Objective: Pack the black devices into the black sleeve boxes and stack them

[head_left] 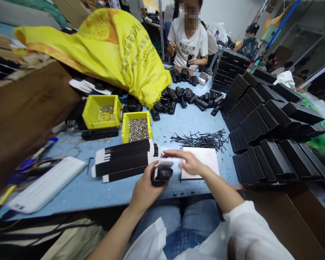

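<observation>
At a light-blue surface in a crowded workroom, one black handheld device sits in a person's left hand, fingers and thumb closed around it, just above the near edge. Two yellow plastic bins stand side by side beyond: the right bin is heaped with small silvery metal pieces, too many to count, while the left bin holds a thinner layer of brass-toned pieces. One stack of flattened black cartons lies before them. One white rectangular pad rests at right, a loose spread of thin black sticks at its far edge. Dozens of folded black boxes rise in tiers on the right; more than a dozen black devices and one silver-and-black device lie farther back, near one yellow woven sack. The right hand, holding nothing visible, reaches in from the right with its fingers extended and parted, near the held device; blur obscures whether they touch. Across the surface, one co-worker in a white T-shirt holds another black device.
</observation>
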Demonstrator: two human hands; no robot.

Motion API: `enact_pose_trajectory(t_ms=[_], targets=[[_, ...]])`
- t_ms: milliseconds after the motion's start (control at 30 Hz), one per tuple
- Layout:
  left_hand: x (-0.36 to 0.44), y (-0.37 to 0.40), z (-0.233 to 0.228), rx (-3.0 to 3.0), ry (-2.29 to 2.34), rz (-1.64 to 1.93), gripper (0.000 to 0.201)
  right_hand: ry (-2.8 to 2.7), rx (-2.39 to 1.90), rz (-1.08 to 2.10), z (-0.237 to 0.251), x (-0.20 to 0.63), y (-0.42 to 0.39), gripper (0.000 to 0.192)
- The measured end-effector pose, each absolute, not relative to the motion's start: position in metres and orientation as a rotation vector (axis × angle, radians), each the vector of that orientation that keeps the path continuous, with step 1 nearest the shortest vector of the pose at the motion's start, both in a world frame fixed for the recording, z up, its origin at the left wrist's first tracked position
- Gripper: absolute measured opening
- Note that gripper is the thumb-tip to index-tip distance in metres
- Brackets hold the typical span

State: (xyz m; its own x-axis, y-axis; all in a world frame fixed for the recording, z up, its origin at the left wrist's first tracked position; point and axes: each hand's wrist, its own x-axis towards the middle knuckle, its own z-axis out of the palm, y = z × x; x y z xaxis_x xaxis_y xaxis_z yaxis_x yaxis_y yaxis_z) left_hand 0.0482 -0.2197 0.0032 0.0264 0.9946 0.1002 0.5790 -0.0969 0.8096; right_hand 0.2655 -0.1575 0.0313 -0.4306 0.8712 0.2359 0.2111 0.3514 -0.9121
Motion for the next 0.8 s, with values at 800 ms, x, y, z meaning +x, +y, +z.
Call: enact_pose_trajectory(t_ms=[800], targets=[[0.071, -0.209, -0.034, 1.979, 1.299, 0.932, 0.043, -1.349, -1.261, 1.067, 0.001, 0.246, -0.201, 0.041]])
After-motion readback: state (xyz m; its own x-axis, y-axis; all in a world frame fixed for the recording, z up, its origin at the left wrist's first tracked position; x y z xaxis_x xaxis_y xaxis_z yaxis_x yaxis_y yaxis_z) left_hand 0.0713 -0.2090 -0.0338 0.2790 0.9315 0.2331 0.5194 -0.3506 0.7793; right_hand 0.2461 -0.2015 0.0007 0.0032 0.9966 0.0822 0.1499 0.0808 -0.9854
